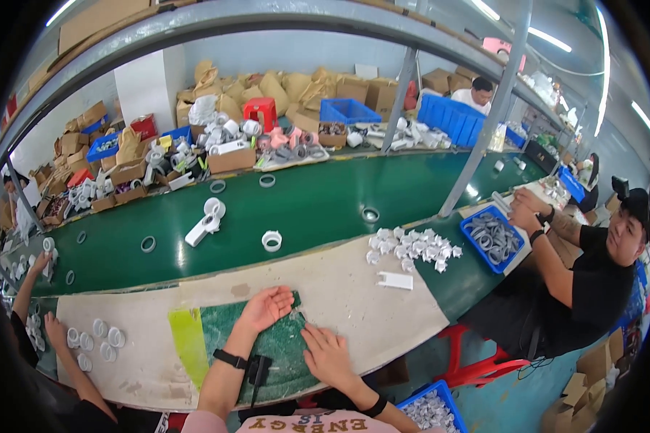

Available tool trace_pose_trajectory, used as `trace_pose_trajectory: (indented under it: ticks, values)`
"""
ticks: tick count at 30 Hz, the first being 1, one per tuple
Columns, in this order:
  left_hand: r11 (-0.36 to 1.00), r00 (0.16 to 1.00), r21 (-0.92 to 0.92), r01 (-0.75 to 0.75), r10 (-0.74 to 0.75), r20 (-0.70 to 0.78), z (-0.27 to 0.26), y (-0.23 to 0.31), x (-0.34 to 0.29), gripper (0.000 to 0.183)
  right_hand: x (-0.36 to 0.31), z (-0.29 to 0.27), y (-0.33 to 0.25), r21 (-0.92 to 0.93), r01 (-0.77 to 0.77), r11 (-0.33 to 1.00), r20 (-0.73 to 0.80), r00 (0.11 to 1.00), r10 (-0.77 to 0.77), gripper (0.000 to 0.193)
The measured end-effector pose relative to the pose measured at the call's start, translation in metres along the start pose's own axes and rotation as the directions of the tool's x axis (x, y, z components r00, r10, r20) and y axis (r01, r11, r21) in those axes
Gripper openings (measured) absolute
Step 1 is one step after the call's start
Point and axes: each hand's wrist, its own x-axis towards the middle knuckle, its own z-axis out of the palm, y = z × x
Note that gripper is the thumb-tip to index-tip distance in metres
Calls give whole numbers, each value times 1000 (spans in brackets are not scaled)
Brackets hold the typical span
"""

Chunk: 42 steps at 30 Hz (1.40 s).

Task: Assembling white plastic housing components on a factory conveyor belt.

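My left hand (269,309) is turned palm up over the far part of a worn green mat (224,321). Its fingers are stretched out to the right, and the palm holds nothing. My right hand (328,355) rests palm down at the mat's right edge, fingers extended and a little apart. Just beyond its fingertips is a small dark piece (300,315) too small to make out. Beside my left wrist lies a black object with a thin stem (258,372), its kind unclear. A yellow-green sheet (186,343) shows from under the mat's left side.
Past the cardboard-covered table edge (368,317) runs a green conveyor belt (303,191) carrying a white plastic fitting (208,222) and grey rings. White star-shaped parts (419,247) lie to the right, near a blue bin of grey rings (492,239). Co-workers sit on both sides.
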Motion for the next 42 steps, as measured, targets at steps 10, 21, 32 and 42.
trace_pose_trajectory:
  ticks: [10,21,32,42]
  values:
    - [976,933,178,-122,174,-316,27,-20,2,19,21,14,-3,-1,-11,1000,-69,998,11,39]
    - [178,803,892,-416,532,268,121,-80,-25,12,6,7,-6,254,122,959,-347,938,-28,37]
    - [764,884,504,-404,184,429,215,-75,-70,10,-36,8,-38,701,96,707,131,957,-259,43]
    - [928,933,358,-99,-39,358,192,-101,-62,8,-42,8,-47,735,73,674,290,865,-410,43]
